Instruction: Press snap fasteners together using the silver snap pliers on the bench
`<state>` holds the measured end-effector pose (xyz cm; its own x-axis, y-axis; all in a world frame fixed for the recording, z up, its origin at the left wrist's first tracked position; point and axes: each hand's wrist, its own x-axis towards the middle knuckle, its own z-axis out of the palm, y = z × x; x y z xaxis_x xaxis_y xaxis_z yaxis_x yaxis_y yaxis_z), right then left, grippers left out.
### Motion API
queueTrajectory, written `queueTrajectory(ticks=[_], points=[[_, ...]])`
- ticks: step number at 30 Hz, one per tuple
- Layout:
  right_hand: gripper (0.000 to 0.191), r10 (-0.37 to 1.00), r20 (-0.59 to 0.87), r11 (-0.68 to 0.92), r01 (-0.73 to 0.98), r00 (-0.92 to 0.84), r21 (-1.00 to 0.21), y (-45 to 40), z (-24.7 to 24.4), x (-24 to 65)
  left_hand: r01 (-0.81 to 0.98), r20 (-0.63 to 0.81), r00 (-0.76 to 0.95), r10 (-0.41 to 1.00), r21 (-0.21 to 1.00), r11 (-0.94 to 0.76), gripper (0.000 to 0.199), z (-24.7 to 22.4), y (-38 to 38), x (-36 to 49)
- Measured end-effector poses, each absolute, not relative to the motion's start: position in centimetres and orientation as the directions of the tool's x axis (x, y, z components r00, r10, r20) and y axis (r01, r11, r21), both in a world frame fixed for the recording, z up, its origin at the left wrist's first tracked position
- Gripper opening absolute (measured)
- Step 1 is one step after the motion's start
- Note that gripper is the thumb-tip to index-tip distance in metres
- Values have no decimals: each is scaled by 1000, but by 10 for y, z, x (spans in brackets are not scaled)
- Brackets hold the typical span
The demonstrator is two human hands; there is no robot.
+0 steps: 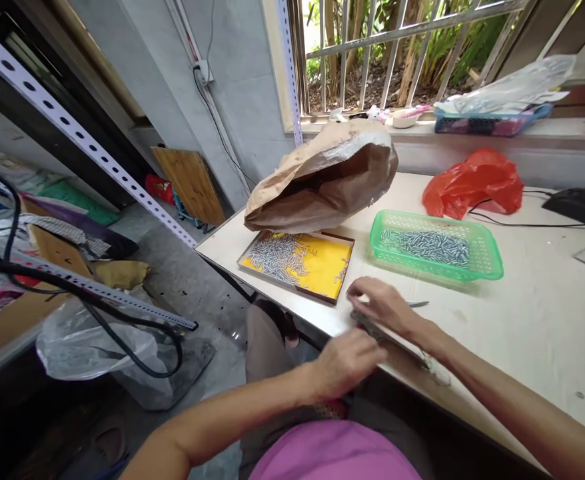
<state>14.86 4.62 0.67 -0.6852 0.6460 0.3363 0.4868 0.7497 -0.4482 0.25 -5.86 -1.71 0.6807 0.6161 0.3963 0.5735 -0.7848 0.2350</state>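
Observation:
My left hand [350, 363] is curled closed in front of the table edge, slightly blurred; its fingertips and anything in them are hidden. Over the table edge, my right hand [385, 303] has its fingers bent and pinched together near the corner of a shallow tray, and what they hold is too small to make out. Beneath both hands lies a dark metal device [372, 327] at the edge, partly covered. A pointed metal blade [418, 304] sticks out behind my right wrist. The yellow-bottomed tray [322, 257] holds many small silvery metal pins [277, 257].
A green perforated basket [492, 257] holds more metal pins. Behind the tray, a large brown paper bag [317, 193] lies with its mouth open. A red plastic bag [472, 183] and a dark corded device [582, 203] are at the back right. A perforated metal post [122, 177] slants at left.

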Motion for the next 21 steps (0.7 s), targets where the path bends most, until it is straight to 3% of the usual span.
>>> queueTrajectory(ticks=[3,6,9,12,17,21], points=[[16,758,504,646,584,-413,-492,81,32,185,798,346,481,805,207,-566,22,4,-24,-43],[25,805,528,508,773,-270,-380,122,41,232,879,154,415,896,187,-439,21,13,21,-77],[43,822,486,444,869,-297,-220,140,31,269,857,-63,494,867,207,-473,16,12,54,-89],[44,825,435,474,862,-362,-182,126,15,282,862,-202,495,845,232,-450,13,7,71,-88],[37,805,416,551,792,-423,-262,66,3,271,866,-326,500,802,178,-468,15,5,83,-77],[31,820,364,562,740,-442,-369,24,-4,261,840,-271,529,804,32,-541,20,10,85,-71]])
